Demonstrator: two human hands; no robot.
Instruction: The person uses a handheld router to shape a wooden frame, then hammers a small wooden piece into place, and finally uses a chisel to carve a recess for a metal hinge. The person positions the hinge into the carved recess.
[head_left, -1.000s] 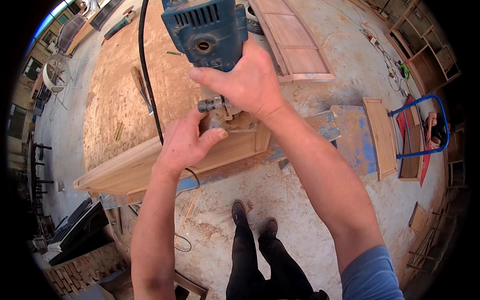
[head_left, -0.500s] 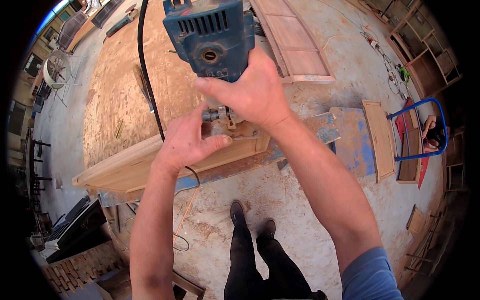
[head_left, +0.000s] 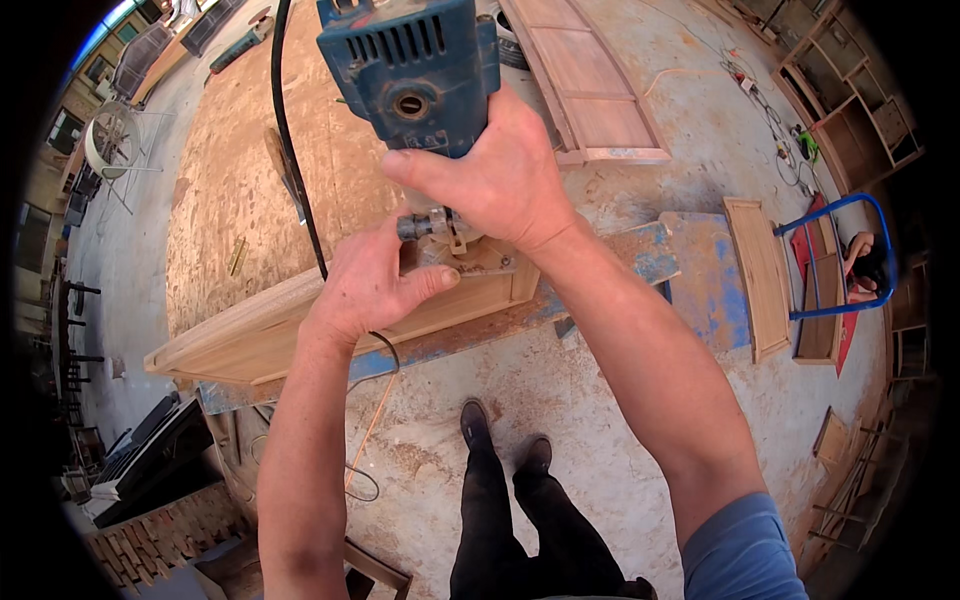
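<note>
A blue handheld router (head_left: 405,85) stands upright on the top edge of a framed wooden panel (head_left: 240,325). My right hand (head_left: 490,180) wraps round the router's lower body, with the thumb across its near side. The metal clamp and base (head_left: 440,232) show below that hand; the bit is hidden. My left hand (head_left: 365,270) grips the panel's edge just left of the router base. Its thumb lies on the near side, and its other fingers go out of sight behind. A black cord (head_left: 290,140) hangs past my left hand.
The panel rests on a plywood-topped workbench (head_left: 215,210) with a blue-stained edge. A chisel-like tool (head_left: 287,175) and a small brass-coloured piece (head_left: 237,256) lie there. Another framed panel (head_left: 585,80) is beyond. To the right, a person (head_left: 868,262) sits behind a blue tube frame (head_left: 838,205).
The router has shifted slightly left along the panel's edge, and my right hand has gone with it. My left hand has barely moved.
</note>
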